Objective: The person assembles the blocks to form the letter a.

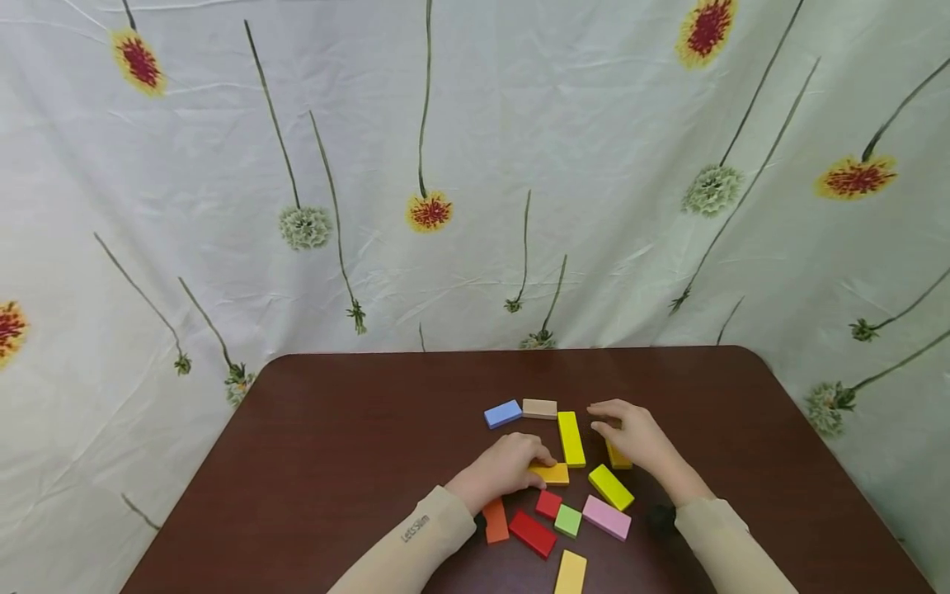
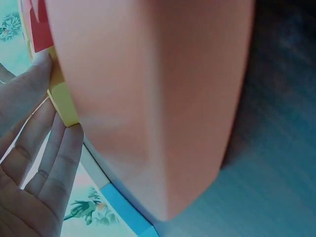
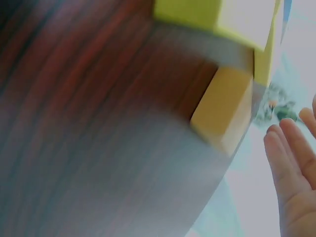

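Head view gives me first the room: a white cloth (image 1: 371, 165) printed with flowers hangs behind the work like a wall, softly wrinkled. Before it stands the bench (image 1: 356, 429), dark reddish brown, with rounded far corners; its top looks smooth, so I judge that a block may slide when it is pushed without care. Over this bench come two pale sleeves (image 1: 430, 524), and from them two hands. The left hand (image 1: 508, 466) pinches an amber block (image 1: 555, 474) between thumb and fingers; this block is in the middle of the group, close to the near end of a yellow block (image 1: 571, 440), but whether they touch I cannot tell. The right hand (image 1: 632, 433) holds nothing: its fingers are released and loosely extended, and in the head view it partly covers a second amber block (image 1: 618, 460), which in the right wrist view is apart from the fingers. From their look I expect the blocks to be light, stiff and not fragile, perhaps a little slippery on the flat faces; I would take hold across the narrow sides, at the middle of the length, so that they do not turn. Smallest I find a green block (image 1: 567, 520), just beside a short red block (image 1: 548, 504).
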`<state>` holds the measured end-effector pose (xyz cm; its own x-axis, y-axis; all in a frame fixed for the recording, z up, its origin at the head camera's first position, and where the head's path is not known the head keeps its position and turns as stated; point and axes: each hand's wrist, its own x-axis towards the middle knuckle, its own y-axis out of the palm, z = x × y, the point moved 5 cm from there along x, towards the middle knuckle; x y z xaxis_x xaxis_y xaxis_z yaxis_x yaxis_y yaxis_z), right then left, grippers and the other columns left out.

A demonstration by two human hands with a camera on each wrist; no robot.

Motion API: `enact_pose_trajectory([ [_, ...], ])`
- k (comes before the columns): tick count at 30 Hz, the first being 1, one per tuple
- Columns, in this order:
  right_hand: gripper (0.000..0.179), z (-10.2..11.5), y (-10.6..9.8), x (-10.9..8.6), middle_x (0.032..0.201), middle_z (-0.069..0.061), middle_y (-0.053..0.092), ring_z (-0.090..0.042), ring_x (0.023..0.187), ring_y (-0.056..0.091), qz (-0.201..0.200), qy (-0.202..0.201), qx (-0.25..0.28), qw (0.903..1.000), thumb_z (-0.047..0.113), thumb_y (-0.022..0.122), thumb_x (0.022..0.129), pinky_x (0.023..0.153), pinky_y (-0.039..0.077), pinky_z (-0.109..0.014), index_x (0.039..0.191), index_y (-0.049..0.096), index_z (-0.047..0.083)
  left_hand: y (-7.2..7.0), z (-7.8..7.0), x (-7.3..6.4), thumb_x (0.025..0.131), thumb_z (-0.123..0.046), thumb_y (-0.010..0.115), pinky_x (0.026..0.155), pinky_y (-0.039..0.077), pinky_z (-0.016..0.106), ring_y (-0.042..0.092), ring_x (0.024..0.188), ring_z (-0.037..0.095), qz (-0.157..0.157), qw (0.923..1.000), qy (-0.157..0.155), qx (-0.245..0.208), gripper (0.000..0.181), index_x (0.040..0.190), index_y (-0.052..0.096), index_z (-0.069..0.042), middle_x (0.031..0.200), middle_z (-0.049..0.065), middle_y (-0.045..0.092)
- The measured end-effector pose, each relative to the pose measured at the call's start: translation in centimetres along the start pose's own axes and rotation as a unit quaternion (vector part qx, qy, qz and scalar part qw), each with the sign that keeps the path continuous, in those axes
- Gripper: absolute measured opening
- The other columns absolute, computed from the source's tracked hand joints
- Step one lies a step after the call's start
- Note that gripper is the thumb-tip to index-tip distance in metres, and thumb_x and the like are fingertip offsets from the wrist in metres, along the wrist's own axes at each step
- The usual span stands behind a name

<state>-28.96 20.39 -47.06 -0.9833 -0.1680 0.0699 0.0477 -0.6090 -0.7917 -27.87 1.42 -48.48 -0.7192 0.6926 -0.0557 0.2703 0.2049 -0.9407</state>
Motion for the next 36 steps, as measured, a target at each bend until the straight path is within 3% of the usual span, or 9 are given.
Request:
enact_pose_trajectory([
  [6, 0.029, -1.6, -0.8, -1.1, 0.111, -0.015, 0.068, -0.028, 0.095, 0.063, -0.024, 0.041, -0.011, 0.9988, 0.013, 0.07, 0.091, 0.083, 0.057, -0.045, 0.118, 0.07, 0.001, 0.0, -0.1, -0.3, 0.081, -0.022, 0.081, 0.081, 0.051, 0.017, 0.059, 0.085, 0.005, -0.004, 0.9999, 0.001, -0.011, 0.03, 0.11, 0.077, -0.017, 0.099, -0.006, 0.07],
  [11, 0.03, -2.5, -0.7, -2.3, 0.106, -0.014, 0.067, -0.026, 0.091, 0.062, -0.027, 0.06, -0.01, 0.9978, 0.013, 0.072, 0.088, 0.078, 0.058, -0.04, 0.116, 0.07, 0.0, 0.1, -0.1, -0.3, 0.082, -0.022, 0.081, 0.083, 0.051, 0.017, 0.059, 0.086, 0.006, -0.004, 0.9998, 0.0, -0.018, 0.03, 0.111, 0.077, -0.018, 0.1, -0.006, 0.07],
  [18, 0.047, -2.9, -0.4, -3.2, 0.098, -0.013, 0.062, -0.022, 0.082, 0.057, -0.039, 0.099, -0.026, 0.994, 0.021, 0.077, 0.084, 0.069, 0.053, -0.034, 0.121, 0.064, -0.004, 0.2, 0.3, -0.1, 0.081, -0.021, 0.081, 0.084, 0.052, 0.018, 0.059, 0.087, 0.007, -0.007, 0.9996, -0.005, -0.025, 0.03, 0.111, 0.077, -0.018, 0.101, -0.006, 0.07],
  [27, 0.059, -2.5, 0.5, -3.0, 0.09, -0.015, 0.059, -0.021, 0.072, 0.05, -0.024, 0.156, -0.037, 0.9867, 0.024, 0.078, 0.084, 0.061, 0.047, -0.031, 0.126, 0.055, -0.01, 0.1, 0.4, 0.0, 0.081, -0.02, 0.081, 0.082, 0.051, 0.018, 0.056, 0.085, 0.006, -0.001, 0.9993, -0.015, -0.034, 0.03, 0.111, 0.077, -0.018, 0.101, -0.005, 0.07],
  [36, 0.05, -1.5, 0.9, -3.3, 0.087, -0.013, 0.059, -0.02, 0.071, 0.051, 0.007, 0.16, -0.039, 0.9863, 0.019, 0.078, 0.081, 0.06, 0.047, -0.029, 0.119, 0.061, -0.01, 0.1, 0.4, 0.1, 0.081, -0.022, 0.081, 0.081, 0.05, 0.017, 0.055, 0.084, 0.006, 0.001, 0.9996, -0.012, -0.026, 0.031, 0.111, 0.076, -0.018, 0.1, -0.006, 0.07],
])
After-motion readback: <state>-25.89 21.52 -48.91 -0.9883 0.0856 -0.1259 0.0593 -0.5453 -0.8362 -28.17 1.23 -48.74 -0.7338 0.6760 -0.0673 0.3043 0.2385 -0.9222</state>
